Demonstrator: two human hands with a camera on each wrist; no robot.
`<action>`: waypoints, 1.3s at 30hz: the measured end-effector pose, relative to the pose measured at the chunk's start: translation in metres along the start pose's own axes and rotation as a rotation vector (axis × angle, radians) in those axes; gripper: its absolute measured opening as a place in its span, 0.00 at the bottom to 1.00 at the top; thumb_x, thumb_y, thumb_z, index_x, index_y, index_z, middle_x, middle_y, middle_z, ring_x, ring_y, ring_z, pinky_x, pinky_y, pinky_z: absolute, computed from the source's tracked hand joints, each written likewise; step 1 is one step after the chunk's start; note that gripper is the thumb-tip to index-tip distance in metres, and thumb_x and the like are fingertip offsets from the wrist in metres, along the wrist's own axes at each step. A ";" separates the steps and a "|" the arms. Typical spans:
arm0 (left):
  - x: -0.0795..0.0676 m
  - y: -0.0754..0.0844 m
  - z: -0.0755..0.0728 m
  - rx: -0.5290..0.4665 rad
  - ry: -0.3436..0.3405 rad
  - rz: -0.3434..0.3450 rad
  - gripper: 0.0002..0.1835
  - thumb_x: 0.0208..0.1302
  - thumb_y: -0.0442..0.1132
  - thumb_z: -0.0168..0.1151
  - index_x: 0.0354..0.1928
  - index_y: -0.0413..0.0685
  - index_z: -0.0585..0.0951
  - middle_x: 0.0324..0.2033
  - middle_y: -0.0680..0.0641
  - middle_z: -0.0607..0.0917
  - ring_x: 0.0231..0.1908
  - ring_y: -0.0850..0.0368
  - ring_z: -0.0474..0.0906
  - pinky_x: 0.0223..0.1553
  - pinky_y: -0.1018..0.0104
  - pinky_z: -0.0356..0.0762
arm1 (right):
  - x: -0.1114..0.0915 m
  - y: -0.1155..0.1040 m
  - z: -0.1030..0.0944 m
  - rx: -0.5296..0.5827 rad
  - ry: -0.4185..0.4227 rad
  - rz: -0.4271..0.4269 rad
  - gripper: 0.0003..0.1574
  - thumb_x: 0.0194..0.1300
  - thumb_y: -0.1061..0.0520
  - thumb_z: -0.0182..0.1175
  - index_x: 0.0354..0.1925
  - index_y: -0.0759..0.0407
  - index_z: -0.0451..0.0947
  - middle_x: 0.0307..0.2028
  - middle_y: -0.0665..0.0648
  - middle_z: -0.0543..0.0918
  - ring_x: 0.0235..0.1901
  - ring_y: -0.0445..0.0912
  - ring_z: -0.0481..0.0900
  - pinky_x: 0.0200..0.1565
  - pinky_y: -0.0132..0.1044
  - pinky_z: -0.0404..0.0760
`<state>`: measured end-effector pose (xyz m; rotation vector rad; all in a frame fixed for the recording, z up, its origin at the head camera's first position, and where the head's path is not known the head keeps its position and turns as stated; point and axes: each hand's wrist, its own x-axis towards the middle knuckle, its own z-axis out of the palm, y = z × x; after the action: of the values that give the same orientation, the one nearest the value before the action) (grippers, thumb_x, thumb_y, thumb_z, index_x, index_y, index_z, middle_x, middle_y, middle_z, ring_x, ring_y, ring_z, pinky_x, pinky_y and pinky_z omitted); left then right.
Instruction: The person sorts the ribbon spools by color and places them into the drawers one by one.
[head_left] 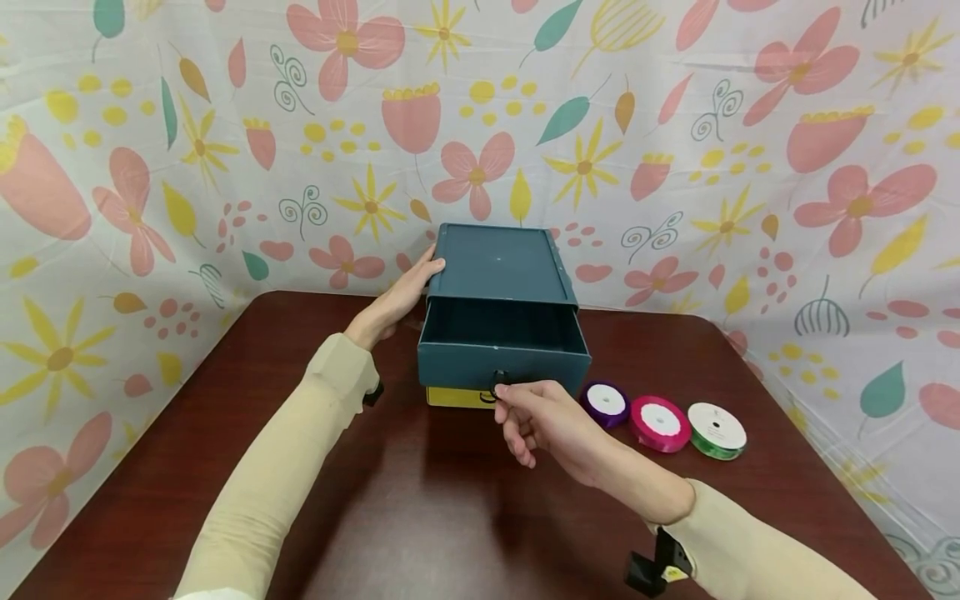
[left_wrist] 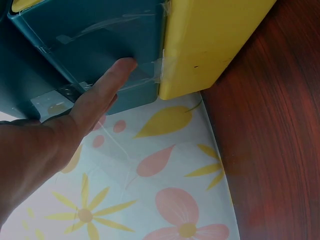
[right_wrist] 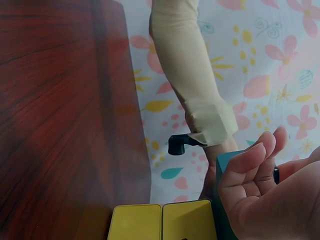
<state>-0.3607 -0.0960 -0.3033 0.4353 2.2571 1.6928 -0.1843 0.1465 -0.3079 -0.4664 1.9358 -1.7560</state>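
A dark teal drawer unit (head_left: 498,262) stands on the table, its top drawer (head_left: 457,365) pulled partway out and bare inside where it shows. My right hand (head_left: 558,429) pinches the black ring pull (head_left: 499,377) on that drawer's front between thumb and forefinger; the other fingers curl loosely below. Along the unit's left side lies my left hand (head_left: 401,293), fingers extended and thumb near the top edge. In the left wrist view, a straight finger (left_wrist: 112,80) touches the taped teal side. A yellow drawer (head_left: 453,397) sits beneath the teal one.
Right of the unit, ribbon spools lie in a row on the dark red-brown table (head_left: 420,517): purple (head_left: 606,402), pink (head_left: 660,422) and green with a white face (head_left: 717,427). A flower-patterned cloth (head_left: 480,108) hangs behind the table.
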 end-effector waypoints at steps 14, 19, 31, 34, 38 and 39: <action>0.002 -0.001 0.000 -0.002 0.003 0.020 0.33 0.70 0.68 0.36 0.71 0.88 0.35 0.76 0.63 0.34 0.74 0.45 0.49 0.48 0.44 0.78 | -0.006 0.000 0.005 -0.006 -0.016 -0.004 0.24 0.75 0.44 0.47 0.30 0.59 0.73 0.15 0.49 0.77 0.16 0.39 0.73 0.23 0.29 0.76; 0.001 -0.002 0.000 -0.005 0.008 0.031 0.33 0.69 0.69 0.36 0.70 0.90 0.36 0.76 0.64 0.35 0.74 0.44 0.48 0.48 0.43 0.78 | -0.007 0.000 0.006 -0.009 -0.021 0.001 0.24 0.75 0.44 0.47 0.30 0.60 0.73 0.15 0.49 0.77 0.16 0.40 0.73 0.23 0.28 0.76; -0.001 -0.001 0.001 -0.029 0.012 0.032 0.34 0.70 0.68 0.37 0.71 0.89 0.36 0.76 0.61 0.38 0.71 0.44 0.55 0.44 0.45 0.81 | -0.012 0.000 0.009 -0.036 -0.041 -0.027 0.25 0.75 0.44 0.47 0.30 0.63 0.73 0.15 0.50 0.78 0.15 0.40 0.73 0.22 0.29 0.76; -0.001 -0.001 0.001 -0.028 0.016 0.034 0.33 0.70 0.68 0.37 0.71 0.89 0.37 0.76 0.60 0.39 0.71 0.44 0.55 0.44 0.44 0.81 | -0.013 0.000 0.008 -0.046 -0.049 -0.044 0.24 0.75 0.46 0.46 0.31 0.63 0.73 0.16 0.50 0.78 0.15 0.39 0.73 0.22 0.29 0.76; 0.000 -0.001 0.001 -0.025 0.018 0.037 0.34 0.70 0.68 0.37 0.72 0.87 0.36 0.76 0.60 0.39 0.71 0.44 0.55 0.45 0.43 0.80 | -0.014 0.001 0.008 -0.065 -0.048 -0.060 0.25 0.76 0.48 0.46 0.33 0.68 0.73 0.16 0.50 0.78 0.15 0.39 0.73 0.22 0.29 0.76; 0.000 -0.001 0.001 -0.024 0.020 0.037 0.34 0.70 0.68 0.37 0.72 0.86 0.36 0.76 0.60 0.40 0.71 0.44 0.54 0.45 0.43 0.80 | -0.014 0.002 0.007 -0.070 -0.045 -0.061 0.26 0.76 0.48 0.46 0.34 0.70 0.73 0.16 0.50 0.78 0.15 0.39 0.73 0.22 0.29 0.76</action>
<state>-0.3601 -0.0951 -0.3046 0.4600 2.2532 1.7487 -0.1685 0.1482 -0.3082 -0.5902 1.9761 -1.7042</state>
